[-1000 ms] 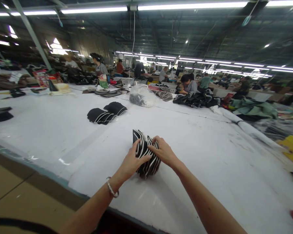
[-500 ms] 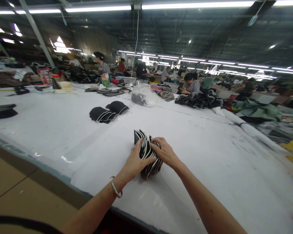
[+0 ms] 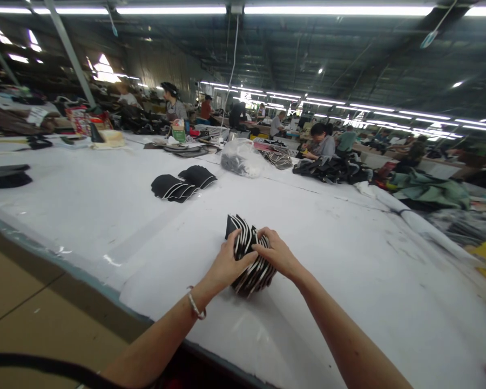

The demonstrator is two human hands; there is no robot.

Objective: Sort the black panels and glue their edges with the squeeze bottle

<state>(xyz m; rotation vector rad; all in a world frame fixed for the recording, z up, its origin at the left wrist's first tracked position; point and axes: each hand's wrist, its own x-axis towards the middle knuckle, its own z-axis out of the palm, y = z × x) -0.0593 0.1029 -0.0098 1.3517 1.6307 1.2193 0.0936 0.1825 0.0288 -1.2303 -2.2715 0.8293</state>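
Observation:
Between my hands is a thick stack of curved black pieces with white edges, standing on edge over the white-covered table. My left hand wraps its left side, with the thumb lying across the near edges and the fingers at the far left. Gripping the right side is my right hand, its thumb and fingers bent in at the top, close to the left thumb. Parts of the fingers are hidden by the pieces. Farther off to the left lie similar black pieces with white edges, fanned out in two overlapping groups.
A clear plastic bag rests beyond the stack. Dark pieces lie at the far left, and a black heap sits at the back right. A long white roll runs along the right. Several people work in the background.
Both hands still hold the stack, which sits slightly farther right in view. The upper edges are spread a little differently between the fingers. The whole view has shifted slightly.

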